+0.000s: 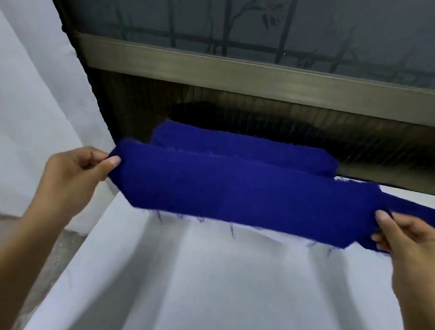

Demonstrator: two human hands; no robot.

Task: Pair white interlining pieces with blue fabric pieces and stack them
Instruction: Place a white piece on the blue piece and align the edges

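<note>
A long blue fabric piece (235,193) with angled ends hangs stretched between my hands above the white-covered table (218,289). My left hand (79,176) pinches its left end between thumb and fingers. My right hand (407,238) pinches its right end. Behind it lies a second blue fabric piece (237,145) near the table's far edge. A narrower blue strip (419,208) runs off to the right behind my right hand. Loose blue threads dangle from the held piece's lower edge. I cannot make out a separate white interlining piece against the white cloth.
A dark window frame (240,73) with frosted glass stands directly behind the table. A white wall (27,94) is at the left. Speckled floor (21,243) shows at the lower left, beyond the table's left edge.
</note>
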